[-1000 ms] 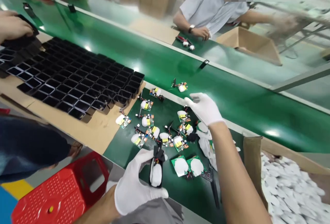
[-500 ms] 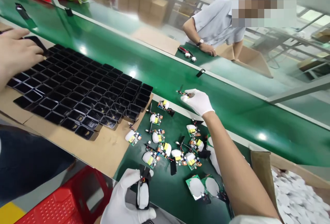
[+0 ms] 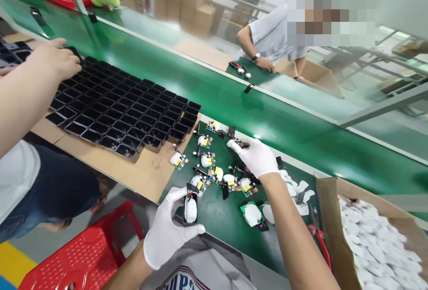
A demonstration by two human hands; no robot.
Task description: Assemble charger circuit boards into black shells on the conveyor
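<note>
My left hand (image 3: 169,230), in a white glove, is closed around a small black plastic case (image 3: 185,219) near the table's front edge. A white pad (image 3: 191,210) fills the case's opening, and wires with a black piece stick out at its top end. My gloved right hand (image 3: 257,157) pinches a small circuit board (image 3: 238,142) with wires and a black part, at the far side of the board group. Fingers partly cover that board. Several circuit boards with white pads and yellow parts (image 3: 207,161) lie between my hands on the green table.
Rows of black cases (image 3: 123,107) stand on cardboard at left, where a co-worker's hand (image 3: 63,60) reaches over them. A green conveyor (image 3: 220,103) runs behind. To the right are a carton of white pads (image 3: 374,241) and red-handled pliers (image 3: 319,238). A red stool (image 3: 76,254) stands below.
My right hand has come back from over the conveyor's edge to the group of boards, still pinching a board. My left hand keeps the case. The view has shifted; the co-worker's arm reaches further in.
</note>
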